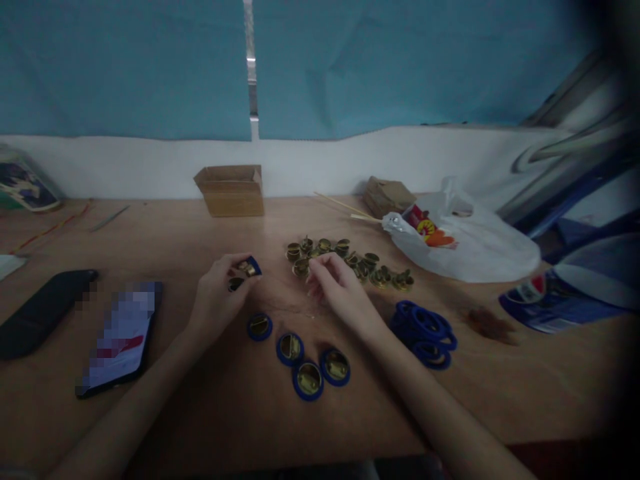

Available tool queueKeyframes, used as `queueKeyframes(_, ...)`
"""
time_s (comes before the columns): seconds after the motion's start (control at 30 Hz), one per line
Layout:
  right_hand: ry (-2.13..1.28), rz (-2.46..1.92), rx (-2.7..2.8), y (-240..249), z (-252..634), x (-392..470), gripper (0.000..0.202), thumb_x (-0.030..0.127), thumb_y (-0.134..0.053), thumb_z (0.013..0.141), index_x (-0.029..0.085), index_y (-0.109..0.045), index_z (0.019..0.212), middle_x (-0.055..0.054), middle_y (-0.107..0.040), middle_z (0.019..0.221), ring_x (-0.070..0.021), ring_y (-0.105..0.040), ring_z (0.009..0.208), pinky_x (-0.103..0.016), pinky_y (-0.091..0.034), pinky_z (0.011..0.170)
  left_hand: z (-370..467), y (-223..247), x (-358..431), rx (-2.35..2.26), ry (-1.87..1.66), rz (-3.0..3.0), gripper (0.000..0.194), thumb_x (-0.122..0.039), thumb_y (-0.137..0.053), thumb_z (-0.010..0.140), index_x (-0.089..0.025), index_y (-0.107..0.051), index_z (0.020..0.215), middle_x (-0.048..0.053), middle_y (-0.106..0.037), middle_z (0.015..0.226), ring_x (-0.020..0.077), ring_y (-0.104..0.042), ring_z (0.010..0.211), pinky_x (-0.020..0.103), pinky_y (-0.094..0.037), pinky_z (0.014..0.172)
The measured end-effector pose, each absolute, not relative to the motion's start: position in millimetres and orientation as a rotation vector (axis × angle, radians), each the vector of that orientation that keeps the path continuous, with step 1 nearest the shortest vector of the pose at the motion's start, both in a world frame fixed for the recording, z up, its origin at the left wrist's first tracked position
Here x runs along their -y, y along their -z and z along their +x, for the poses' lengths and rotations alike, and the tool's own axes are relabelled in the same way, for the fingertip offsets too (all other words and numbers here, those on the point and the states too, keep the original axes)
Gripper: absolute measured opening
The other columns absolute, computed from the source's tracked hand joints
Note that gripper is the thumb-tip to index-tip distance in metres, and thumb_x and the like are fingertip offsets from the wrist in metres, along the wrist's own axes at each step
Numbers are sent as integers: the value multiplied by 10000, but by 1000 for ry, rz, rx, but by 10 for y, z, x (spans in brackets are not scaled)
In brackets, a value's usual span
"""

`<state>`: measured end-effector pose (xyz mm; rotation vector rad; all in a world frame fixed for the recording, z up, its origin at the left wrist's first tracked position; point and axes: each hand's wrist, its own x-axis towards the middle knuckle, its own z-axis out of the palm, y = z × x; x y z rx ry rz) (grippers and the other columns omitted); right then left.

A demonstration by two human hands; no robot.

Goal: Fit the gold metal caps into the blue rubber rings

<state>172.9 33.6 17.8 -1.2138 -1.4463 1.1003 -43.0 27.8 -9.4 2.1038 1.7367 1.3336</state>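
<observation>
Left hand (220, 287) pinching a blue-rimmed disc (254, 265); right hand (337, 283), fingers gathered at the brass pile (371, 261), contents indiscernible. Bare table (240, 427) separates four discs (307, 379) from the front edge; a dark piece (235, 285) beneath the left fingers is partly hidden.

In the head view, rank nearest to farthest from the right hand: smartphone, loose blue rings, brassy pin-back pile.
1. Brassy pin-back pile: by the right hand.
2. Loose blue rings: to its right.
3. Smartphone: to its left.
</observation>
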Motion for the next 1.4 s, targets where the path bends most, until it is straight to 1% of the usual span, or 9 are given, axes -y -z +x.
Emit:
queueKeyframes(0.17, -715, -1351, 1608, -151, 1800, -358, 212, 377, -483, 901, 216, -501, 764, 11, -572, 643, -157, -544, 574, -269, -405, 548, -493, 156, -375, -1682, -1235, 2348, 305, -233, -608, 853, -194, -609, 1155, 90, -680, 1019, 217, -650, 856, 360, -555, 744)
queueKeyframes(0.3, -359, -1444, 1752, -200, 1850, -333, 160, 280, -507, 876, 207, -536, 737, 6, -583, 625, -154, -546, 564, -265, -364, 558, -427, 253, -385, -1556, -1085, 2521, 302, -189, -584, 855, -176, -638, 1152, 117, -679, 1054, 268, -595, 998, 436, -523, 873)
queueKeyframes(0.4, -238, -1477, 1748, -243, 1885, -329, 212, 307, -492, 898, 202, -545, 721, -2, -589, 608, -156, -548, 549, -262, -347, 546, -397, 307, -351, -1477, -948, 2616, 364, -105, -515, 852, -209, -642, 1177, 120, -677, 1098, 286, -567, 1039, 496, -496, 902)
queueKeyframes(0.53, -119, -1475, 1776, -310, 1908, -348, 302, 363, -429, 947, 195, -571, 740, -17, -600, 602, -161, -544, 531, -266, -330, 531, -428, 341, -308, -1516, -826, 2717, 484, 9, -452, 763, -223, -679, 1122, 147, -637, 1207, 346, -501, 1202, 647, -348, 1023)
queueKeyframes(0.63, -29, -1456, 1790, -443, 1992, -346, 272, 343, -437, 944, 190, -590, 780, -28, -620, 632, -168, -567, 557, -267, -353, 544, -455, 339, -300, -1625, -818, 2781, 479, 30, -443, 719, -189, -689, 1066, 164, -565, 1330, 382, -414, 1320, 687, -245, 1084)
queueKeyframes(0.8, 38, -1702, 1834, -714, 2528, -132, 259, 412, -494, 896, 185, -618, 877, -77, -693, 767, -226, -644, 649, -318, -442, 592, -447, 266, -304, -1641, -936, 2786, 418, -39, -466, 790, -189, -623, 1148, 155, -513, 1397, 375, -371, 1363, 652, -314, 1078)
queueKeyframes(1.0, 64, -1791, 2074, -524, 3154, 339, 509, 558, -543, 823, 165, -611, 1141, -176, -692, 1092, -353, -661, 983, -461, -510, 801, -363, 181, -258, -1462, -1059, 2729, 308, -50, -476, 820, -176, -619, 1061, 121, -640, 1171, 304, -510, 1227, 518, -453, 1026)
queueKeyframes(1.2, -19, -1945, 1965, -260, 3157, 465, 482, 522, -530, 849, 148, -625, 1139, -156, -730, 1000, -335, -705, 862, -438, -552, 690, -278, 163, -182, -1467, -1094, 2609, 256, -39, -464, 821, -182, -624, 960, 90, -678, 975, 253, -624, 960, 424, -529, 868)
queueKeyframes(1.4, 114, -1933, 1899, -426, 3131, 455, 460, 520, -554, 851, 160, -643, 1125, -149, -738, 1000, -354, -701, 892, -441, -549, 703, -293, 168, -182, -1532, -1059, 2551, 222, -48, -455, 842, -167, -624, 923, 89, -678, 927, 248, -630, 915, 394, -522, 831)
